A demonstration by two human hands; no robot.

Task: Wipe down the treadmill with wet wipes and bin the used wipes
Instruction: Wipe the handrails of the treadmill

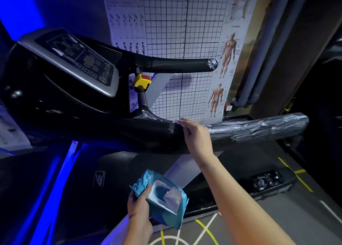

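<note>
- Two hands are busy: the right hand (196, 135) has its grip closed on a wipe (176, 121), pressed to the treadmill (55, 100) handrail (148, 132) where the plastic wrap (259, 128) begins.
- The left hand (138, 207) has its grip clamped round the blue pack (166, 207), lid open, with a sheet (173, 195) poking out.
- Risks: the wrap's edge may snag the wipe, and the tilted pack may shed that sheet. No bin in sight.

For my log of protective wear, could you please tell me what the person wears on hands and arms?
Nothing visible: the left hand and right hand are ungloved, with no rings, watch or wristband seen; the left forearm and right forearm are bare, no sleeve in frame.
</note>
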